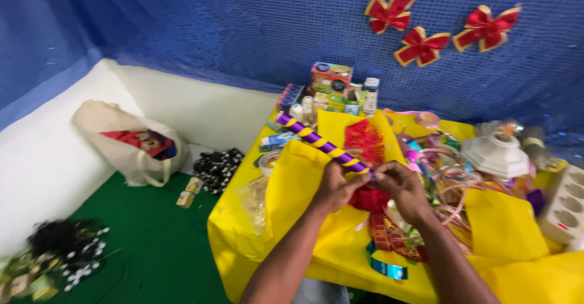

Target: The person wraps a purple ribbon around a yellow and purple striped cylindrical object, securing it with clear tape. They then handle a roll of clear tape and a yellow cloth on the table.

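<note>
Over the yellow-covered table point(243, 243), both hands meet at the near end of a stick wound in purple and yellow ribbon point(319, 141). The left hand point(336, 185) is clenched around that end, and the right hand point(401, 185) pinches it with its fingertips; the stick slants up and away toward the table's far left corner.

Left of the table, on the green floor point(158, 237), a cream cloth bag point(125, 149) slumps open against the white wall, with red and dark things inside that are too blurred to name. At the table's right edge lies a white tray with round hollows point(566, 210), cut off by the frame; its hollows look bare. At the table's far edge stand small cardboard boxes point(331, 79) and bottles, their contents unseen.

Red tinsel point(364, 140) lies partly hidden behind the hands. A tangle of ribbons and rings point(438, 158) right of the hands is hard to sort out. A white ridged lid-like piece point(496, 153) sits beyond it.

On the blue wall cloth above the table hang three red-and-gold bows point(420, 45). Black-and-white beaded heaps point(218, 167) lie on the floor left of the table.
</note>
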